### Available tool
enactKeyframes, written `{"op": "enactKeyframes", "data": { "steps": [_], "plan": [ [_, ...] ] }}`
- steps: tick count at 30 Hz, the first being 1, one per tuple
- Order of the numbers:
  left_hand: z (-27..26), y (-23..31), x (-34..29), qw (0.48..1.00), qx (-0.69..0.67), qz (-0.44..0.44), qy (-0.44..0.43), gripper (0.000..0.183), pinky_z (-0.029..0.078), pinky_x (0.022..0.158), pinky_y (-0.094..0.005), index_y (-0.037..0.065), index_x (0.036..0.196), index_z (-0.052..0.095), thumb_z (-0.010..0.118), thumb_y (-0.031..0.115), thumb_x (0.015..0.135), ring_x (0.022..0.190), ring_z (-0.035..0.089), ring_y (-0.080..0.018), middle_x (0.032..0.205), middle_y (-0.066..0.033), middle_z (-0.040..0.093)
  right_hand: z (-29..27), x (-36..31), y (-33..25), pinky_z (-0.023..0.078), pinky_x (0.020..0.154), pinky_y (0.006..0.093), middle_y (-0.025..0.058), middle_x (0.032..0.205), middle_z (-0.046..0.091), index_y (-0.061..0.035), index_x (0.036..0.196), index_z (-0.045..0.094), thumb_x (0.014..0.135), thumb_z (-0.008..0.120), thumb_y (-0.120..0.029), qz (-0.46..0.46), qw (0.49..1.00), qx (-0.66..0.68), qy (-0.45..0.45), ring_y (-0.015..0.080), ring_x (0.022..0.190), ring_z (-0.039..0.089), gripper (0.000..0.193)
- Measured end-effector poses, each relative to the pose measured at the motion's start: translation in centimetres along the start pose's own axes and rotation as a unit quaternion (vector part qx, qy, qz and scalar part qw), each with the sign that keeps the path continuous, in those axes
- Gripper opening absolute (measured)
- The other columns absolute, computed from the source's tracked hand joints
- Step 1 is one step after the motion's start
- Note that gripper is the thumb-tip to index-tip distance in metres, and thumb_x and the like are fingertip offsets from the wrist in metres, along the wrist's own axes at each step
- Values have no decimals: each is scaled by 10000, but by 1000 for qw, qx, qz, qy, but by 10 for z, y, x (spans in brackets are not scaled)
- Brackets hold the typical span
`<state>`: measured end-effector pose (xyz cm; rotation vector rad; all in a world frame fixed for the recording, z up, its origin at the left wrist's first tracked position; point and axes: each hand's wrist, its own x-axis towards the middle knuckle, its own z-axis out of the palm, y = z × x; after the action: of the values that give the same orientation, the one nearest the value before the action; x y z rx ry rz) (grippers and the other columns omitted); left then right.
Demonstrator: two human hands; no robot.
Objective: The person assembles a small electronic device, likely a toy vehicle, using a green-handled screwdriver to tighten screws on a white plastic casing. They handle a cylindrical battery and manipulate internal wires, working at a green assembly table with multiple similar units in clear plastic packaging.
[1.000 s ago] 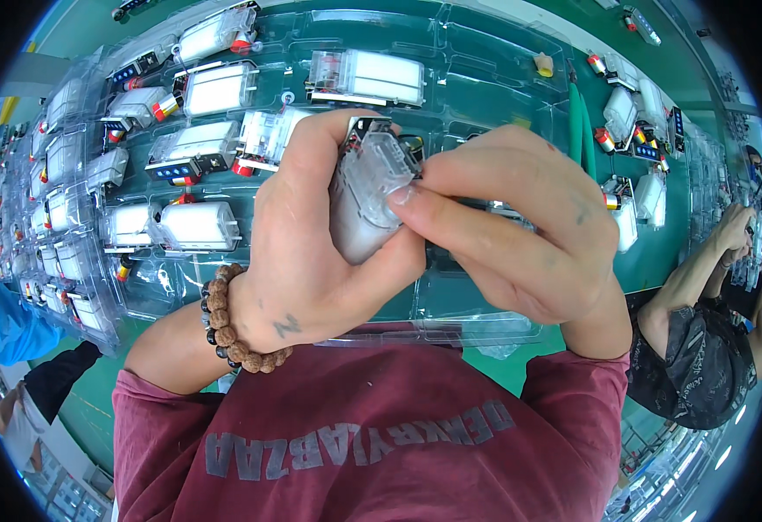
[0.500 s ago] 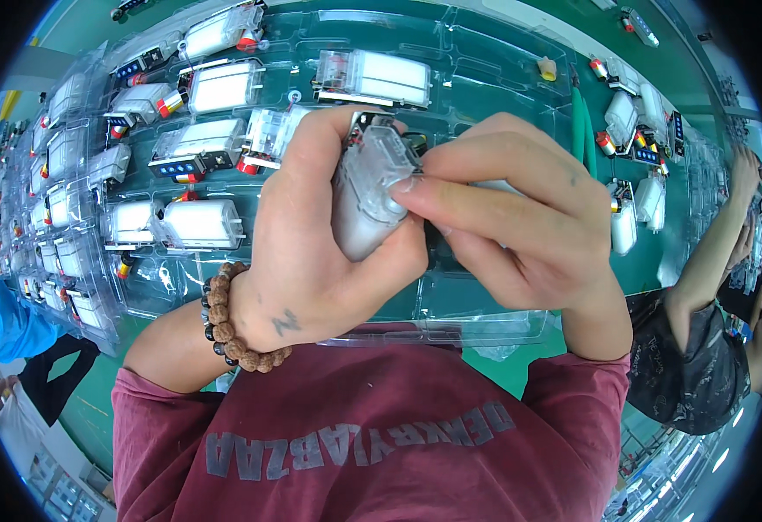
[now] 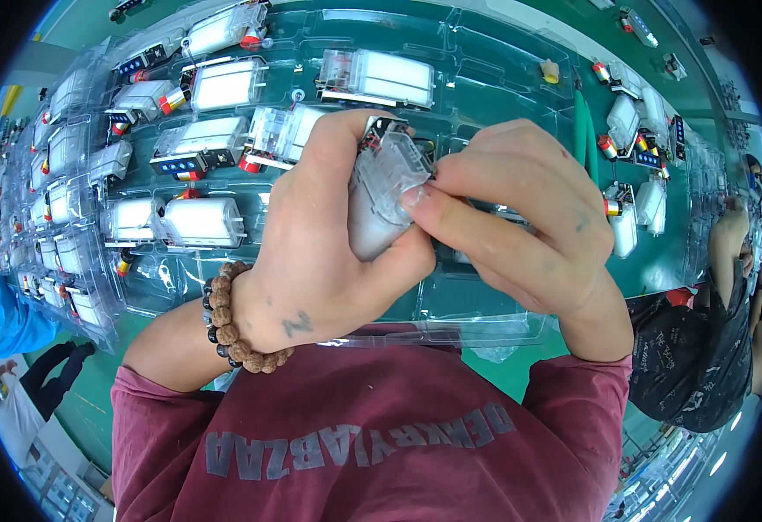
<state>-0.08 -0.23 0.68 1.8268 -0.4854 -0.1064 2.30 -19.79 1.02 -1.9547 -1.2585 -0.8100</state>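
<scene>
My left hand [image 3: 311,252] is closed around a small device with a white block-shaped body [image 3: 372,228] and a clear plastic housing [image 3: 396,174] at its upper end. Dark parts and a bit of metal show at the housing's top edge. The thumb and index finger of my right hand [image 3: 529,217] pinch the housing's right edge; whatever lies between those fingertips is mostly hidden. Just left of my left hand's fingers, a similar device [image 3: 287,135] lies in the clear tray [image 3: 507,65].
Several like devices [image 3: 200,222], some with red-and-yellow cylinders, fill the tray's left part. More devices [image 3: 624,117] lie on the green table at right. A small tan piece [image 3: 550,71] sits near the tray's far right corner. Other people [image 3: 690,361] are at both sides.
Both hands and the device have shifted slightly to the right. The housing is tilted a little differently, and my right fingers keep to its edge. The person at right has moved an arm.
</scene>
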Motion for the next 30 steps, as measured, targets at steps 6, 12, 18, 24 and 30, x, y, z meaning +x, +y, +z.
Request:
{"op": "enactKeyframes", "data": {
  "steps": [6, 12, 18, 24, 30],
  "plan": [
    [-1, 2, 1, 1000, 13, -1, -2, 547, 453, 868, -291, 9, 1257, 434, 716, 89, 795, 971, 547, -136, 1104, -81, 560, -2, 1, -2, 496, 602, 347, 118, 880, 625, -11, 940, 719, 636, 710, -52, 21, 1000, 2, -20, 235, 702, 587, 307],
    [0, -4, -2, 999, 31, 5, -3, 529, 464, 843, -293, 13, 1259, 434, 704, 73, 809, 946, 557, -141, 1092, -75, 556, -4, 1, -7, 506, 690, 375, 94, 889, 578, -30, 964, 729, 598, 722, -4, 99, 993, 57, -36, 225, 747, 564, 367],
    [-1, 1, 2, 997, 80, 18, 15, 520, 477, 797, -285, 19, 1249, 448, 710, 76, 804, 902, 571, -135, 1053, -80, 571, -11, 5, -14, 508, 731, 392, 60, 871, 501, -45, 989, 733, 560, 717, 51, 103, 992, 25, -74, 208, 749, 519, 440],
    [-2, 5, 5, 998, 54, -29, 23, 463, 482, 765, -273, 16, 1231, 461, 652, 51, 810, 862, 577, -125, 992, -80, 593, -4, 4, -13, 511, 700, 372, 75, 849, 513, -21, 1001, 724, 600, 689, 122, 136, 990, 31, -30, 201, 713, 516, 428],
    [-2, 5, 4, 998, 52, -17, 22, 454, 487, 761, -275, 12, 1227, 463, 640, 35, 809, 855, 585, -125, 983, -78, 601, -10, 4, -10, 507, 684, 371, 80, 837, 530, -12, 998, 721, 601, 697, 120, 113, 993, 34, -24, 194, 697, 523, 419]
  ]
}}
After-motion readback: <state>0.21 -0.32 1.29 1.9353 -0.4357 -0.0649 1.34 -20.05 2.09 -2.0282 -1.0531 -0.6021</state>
